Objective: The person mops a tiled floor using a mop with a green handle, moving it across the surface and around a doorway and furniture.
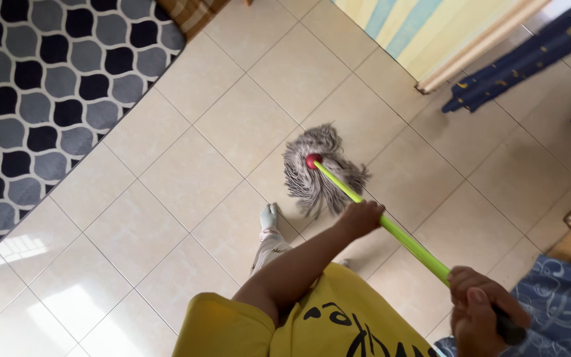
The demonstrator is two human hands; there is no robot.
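Observation:
A string mop with a grey, shaggy head (317, 170) and a red collar rests on the beige tiled floor (186, 172). Its bright green handle (411, 246) slants down to the right toward me. My left hand (361, 217) grips the handle midway. My right hand (478, 311) holds the dark upper end of the handle near the bottom right. Below the mop head my foot in a pale sock (269, 217) stands on the tiles. I wear a yellow shirt with black marks.
A rug with grey and black hexagon shapes (41, 92) covers the floor at the left. A yellow and blue striped surface with a wooden edge (431, 33) stands at the top right. Dark blue patterned cloth (530, 56) hangs at the right, and more blue fabric (563, 304) lies at the bottom right.

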